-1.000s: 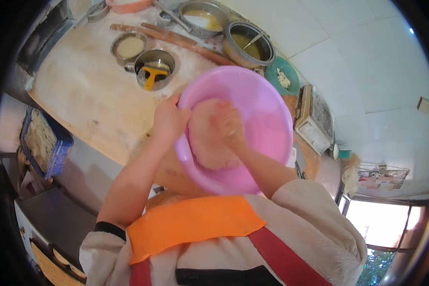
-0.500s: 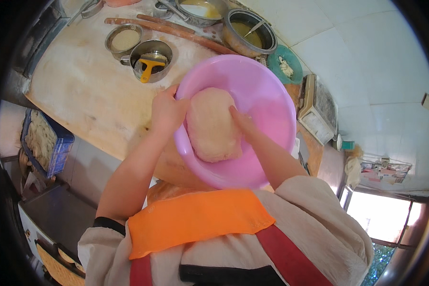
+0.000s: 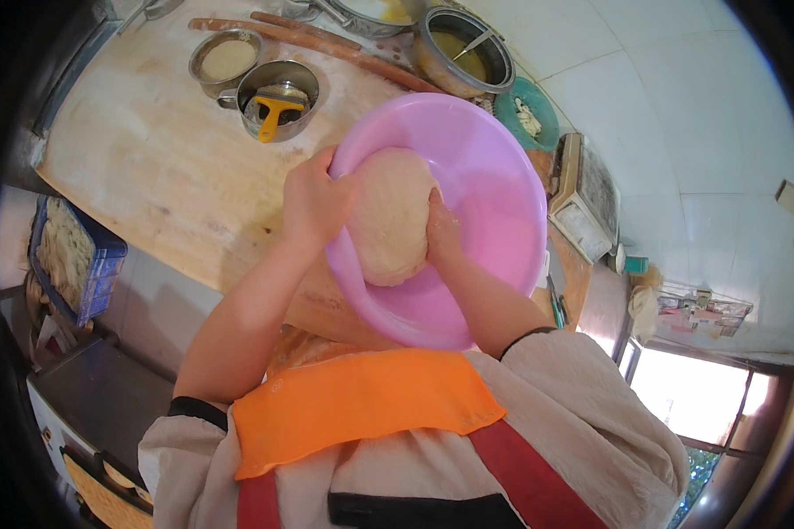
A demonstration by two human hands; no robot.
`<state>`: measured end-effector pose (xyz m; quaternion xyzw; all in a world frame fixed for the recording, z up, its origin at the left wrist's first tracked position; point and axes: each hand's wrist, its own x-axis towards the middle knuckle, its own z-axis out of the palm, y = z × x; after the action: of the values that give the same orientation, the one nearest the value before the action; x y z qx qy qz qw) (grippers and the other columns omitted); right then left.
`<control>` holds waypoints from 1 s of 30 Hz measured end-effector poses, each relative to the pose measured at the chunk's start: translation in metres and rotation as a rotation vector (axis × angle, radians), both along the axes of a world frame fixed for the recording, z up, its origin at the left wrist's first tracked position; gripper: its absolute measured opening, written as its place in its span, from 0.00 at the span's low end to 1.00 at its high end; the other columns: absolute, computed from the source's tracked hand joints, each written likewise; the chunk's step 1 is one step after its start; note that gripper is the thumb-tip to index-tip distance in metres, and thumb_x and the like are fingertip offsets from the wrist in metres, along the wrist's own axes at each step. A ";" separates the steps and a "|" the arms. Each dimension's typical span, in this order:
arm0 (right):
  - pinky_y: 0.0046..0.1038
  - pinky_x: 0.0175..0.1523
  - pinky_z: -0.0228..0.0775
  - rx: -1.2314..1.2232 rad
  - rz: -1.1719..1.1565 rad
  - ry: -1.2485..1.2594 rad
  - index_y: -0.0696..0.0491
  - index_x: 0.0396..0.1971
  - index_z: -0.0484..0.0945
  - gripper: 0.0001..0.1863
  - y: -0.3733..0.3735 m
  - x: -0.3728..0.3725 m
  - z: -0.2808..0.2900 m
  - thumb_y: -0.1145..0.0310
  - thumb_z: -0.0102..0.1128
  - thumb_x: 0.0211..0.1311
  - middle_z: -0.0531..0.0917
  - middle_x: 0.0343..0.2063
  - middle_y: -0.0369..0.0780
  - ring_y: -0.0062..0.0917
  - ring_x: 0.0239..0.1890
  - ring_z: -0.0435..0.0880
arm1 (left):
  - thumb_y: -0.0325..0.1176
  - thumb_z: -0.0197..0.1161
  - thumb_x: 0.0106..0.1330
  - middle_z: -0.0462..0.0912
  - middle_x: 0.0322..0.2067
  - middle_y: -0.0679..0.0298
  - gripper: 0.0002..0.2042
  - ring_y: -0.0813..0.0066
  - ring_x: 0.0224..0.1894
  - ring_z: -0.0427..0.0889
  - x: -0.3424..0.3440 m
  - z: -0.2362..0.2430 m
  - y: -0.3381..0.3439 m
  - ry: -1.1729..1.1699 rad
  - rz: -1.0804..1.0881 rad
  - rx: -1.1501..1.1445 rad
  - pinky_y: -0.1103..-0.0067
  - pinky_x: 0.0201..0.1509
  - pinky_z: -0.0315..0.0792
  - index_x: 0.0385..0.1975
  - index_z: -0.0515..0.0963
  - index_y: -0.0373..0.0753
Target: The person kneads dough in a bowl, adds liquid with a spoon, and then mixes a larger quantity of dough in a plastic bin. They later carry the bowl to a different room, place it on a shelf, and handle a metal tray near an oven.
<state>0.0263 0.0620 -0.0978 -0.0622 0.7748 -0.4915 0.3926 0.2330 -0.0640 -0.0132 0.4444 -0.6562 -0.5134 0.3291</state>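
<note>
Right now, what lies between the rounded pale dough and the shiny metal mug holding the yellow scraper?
The head view shows pale wooden tabletop, then the left hand gripping the rim of the glossy pink plastic basin.

Wooden table [image 3: 132,150], pink basin [image 3: 498,225], rolling pins [image 3: 282,37]

Big pale dough lump [image 3: 390,216], smooth top, roundish, lies twd L side of a rd pinkish-lilac basin [image 3: 496,216]; I see basin's nr counter's [image 3: 168,132] front edge, R half.
</note>
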 end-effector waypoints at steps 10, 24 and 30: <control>0.47 0.67 0.53 -0.019 0.741 0.823 0.62 0.60 0.64 0.32 -0.031 -0.035 0.034 0.52 0.50 0.65 0.69 0.60 0.49 0.41 0.63 0.66 | 0.34 0.64 0.54 0.81 0.41 0.46 0.28 0.50 0.42 0.81 0.031 0.012 0.065 0.048 -0.022 0.266 0.68 0.46 0.75 0.56 0.69 0.32; 0.43 0.40 0.74 0.940 1.439 0.965 0.52 0.38 0.83 0.16 -0.034 -0.034 0.043 0.61 0.62 0.51 0.84 0.36 0.42 0.34 0.39 0.83 | 0.29 0.59 0.54 0.82 0.40 0.57 0.26 0.72 0.41 0.79 0.026 0.010 0.070 0.093 0.035 0.234 0.77 0.47 0.73 0.56 0.68 0.30; 0.38 0.27 0.73 1.312 1.548 1.228 0.50 0.27 0.84 0.08 -0.021 -0.002 0.021 0.68 0.63 0.43 0.84 0.28 0.37 0.29 0.31 0.84 | 0.29 0.60 0.56 0.80 0.44 0.53 0.27 0.66 0.44 0.80 0.028 0.020 0.069 0.044 -0.017 0.320 0.73 0.48 0.73 0.58 0.66 0.32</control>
<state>0.0240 0.0408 -0.0771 -0.5265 0.6937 0.4801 0.1048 0.2615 0.0054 0.0070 0.4741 -0.5625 -0.6237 0.2642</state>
